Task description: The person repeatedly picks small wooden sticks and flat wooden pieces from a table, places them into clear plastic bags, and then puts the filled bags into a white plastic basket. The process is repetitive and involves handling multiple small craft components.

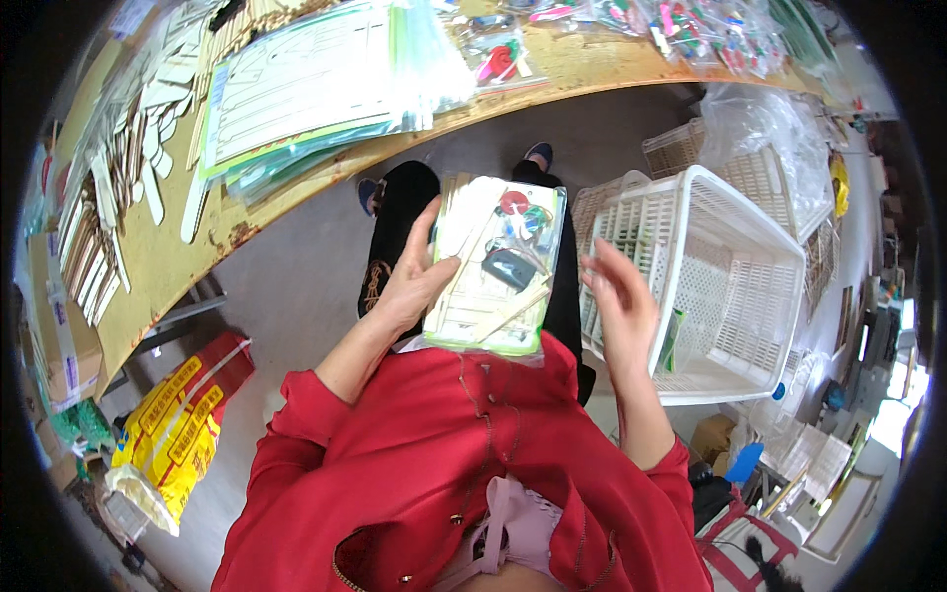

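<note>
My left hand point(418, 277) grips the left edge of a clear plastic packet point(492, 266) over my lap, its thumb on the front. Through the film show pale wooden sticks, a black plastic part, coiled wires and a red round piece on a printed card with a green edge. To the right of the packet, my right hand point(621, 303) is raised, fingers apart and slightly bent, holding nothing. It is beside a white plastic basket point(684, 244), which has a green-edged packet point(673, 340) inside.
On the wooden table point(281, 200) lie stacked printed sheets in plastic sleeves point(311, 81), loose wooden sticks point(152, 140) and bags of small coloured parts point(710, 33). More baskets point(762, 177) stand at the right. A yellow and red sack point(177, 422) lies on the floor at the left.
</note>
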`<state>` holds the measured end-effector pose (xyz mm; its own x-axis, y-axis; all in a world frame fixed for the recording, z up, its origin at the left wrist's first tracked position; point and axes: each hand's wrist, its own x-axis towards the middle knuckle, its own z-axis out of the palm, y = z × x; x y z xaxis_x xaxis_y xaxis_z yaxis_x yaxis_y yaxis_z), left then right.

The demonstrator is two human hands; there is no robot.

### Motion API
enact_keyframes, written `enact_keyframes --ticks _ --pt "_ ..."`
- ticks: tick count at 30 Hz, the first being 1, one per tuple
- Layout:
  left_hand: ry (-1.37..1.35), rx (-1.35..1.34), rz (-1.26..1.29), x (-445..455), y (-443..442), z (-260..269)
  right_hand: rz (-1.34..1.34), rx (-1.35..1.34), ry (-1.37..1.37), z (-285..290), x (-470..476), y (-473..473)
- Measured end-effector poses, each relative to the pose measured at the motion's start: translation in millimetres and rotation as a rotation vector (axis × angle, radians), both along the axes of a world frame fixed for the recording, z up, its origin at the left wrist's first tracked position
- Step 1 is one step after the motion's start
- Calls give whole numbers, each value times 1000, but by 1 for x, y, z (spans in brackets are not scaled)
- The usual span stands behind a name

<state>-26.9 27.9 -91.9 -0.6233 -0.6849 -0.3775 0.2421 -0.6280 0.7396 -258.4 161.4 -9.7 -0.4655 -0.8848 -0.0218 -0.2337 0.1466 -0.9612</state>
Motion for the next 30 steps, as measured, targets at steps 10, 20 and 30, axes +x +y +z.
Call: enact_keyframes --ticks 10,20,30 --pt "24 -33 -104 -4 3 26 221 197 -935 -45 -40 -47" --pt "-124 -238 -117 -4 11 9 219 400 -481 -44 -12 -61" --pt "-127 -270 -28 -3 17 -4 276 388 -935 -47 -13 -51"
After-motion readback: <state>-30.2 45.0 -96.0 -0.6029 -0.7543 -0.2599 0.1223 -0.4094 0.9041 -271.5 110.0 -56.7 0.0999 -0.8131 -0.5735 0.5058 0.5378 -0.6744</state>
